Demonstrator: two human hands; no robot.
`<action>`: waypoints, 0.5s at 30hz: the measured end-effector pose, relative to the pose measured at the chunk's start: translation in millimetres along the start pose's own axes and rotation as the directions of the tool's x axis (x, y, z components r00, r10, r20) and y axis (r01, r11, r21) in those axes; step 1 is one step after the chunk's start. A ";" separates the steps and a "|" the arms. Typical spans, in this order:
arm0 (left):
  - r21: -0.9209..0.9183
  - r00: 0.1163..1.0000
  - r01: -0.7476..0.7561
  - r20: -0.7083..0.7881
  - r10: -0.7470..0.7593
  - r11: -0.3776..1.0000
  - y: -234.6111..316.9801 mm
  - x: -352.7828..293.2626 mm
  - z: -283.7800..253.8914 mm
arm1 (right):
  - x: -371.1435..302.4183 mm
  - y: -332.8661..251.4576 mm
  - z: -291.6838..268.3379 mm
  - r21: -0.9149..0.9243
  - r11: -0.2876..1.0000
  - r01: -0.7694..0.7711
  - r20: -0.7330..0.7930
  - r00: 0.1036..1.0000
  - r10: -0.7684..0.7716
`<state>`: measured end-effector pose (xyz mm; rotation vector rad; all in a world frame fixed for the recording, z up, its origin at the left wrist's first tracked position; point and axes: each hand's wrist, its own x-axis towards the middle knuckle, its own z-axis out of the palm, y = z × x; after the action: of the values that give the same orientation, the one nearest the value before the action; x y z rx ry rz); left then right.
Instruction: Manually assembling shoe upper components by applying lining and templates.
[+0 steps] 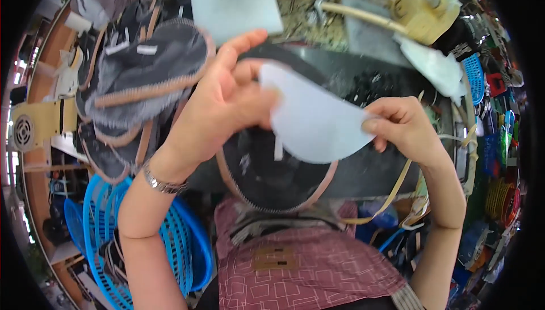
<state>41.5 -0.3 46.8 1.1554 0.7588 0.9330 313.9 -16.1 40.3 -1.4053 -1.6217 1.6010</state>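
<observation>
Bare left hand (224, 100) and right hand (400, 128), with bare forearms (150, 264). At the left wrist, a silver-toned metal band (162, 183) of small links. Across the front, a dusty-maroon apron (329, 273) patterned with pale outlined rectangles, overlapping at angles; upon it, a brown patch (264, 259) with two small dark marks. At lower right, a grey striped strip (407, 298).

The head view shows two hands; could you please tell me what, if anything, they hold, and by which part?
A thin white sheet: the left hand holds it by its left edge, and the right hand pinches its right end.
</observation>
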 end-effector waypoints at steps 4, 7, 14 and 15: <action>0.241 0.950 0.311 -0.100 -0.295 0.919 -35.5 -63.7 -23.1 | 6.4 17.7 49.7 -0.065 0.984 -0.164 0.205 0.963 0.174; 0.270 0.906 0.423 -0.134 -0.402 0.865 -59.0 -91.8 -32.1 | 10.8 39.8 74.2 -0.095 0.973 -0.209 0.239 0.944 0.226; 0.728 0.941 0.322 -0.178 -0.286 0.605 -85.6 -107.3 -34.4 | 11.8 66.9 102.0 -0.247 0.938 -0.243 0.206 0.932 0.296; 0.747 0.955 0.285 -0.172 -0.240 0.601 -90.4 -108.9 -35.9 | 13.4 68.7 102.7 -0.258 0.937 -0.234 0.196 0.937 0.288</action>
<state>-17.7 -95.6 -46.7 1.6965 1.4169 0.3567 243.0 -64.4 -49.6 -1.6667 -1.8687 1.8328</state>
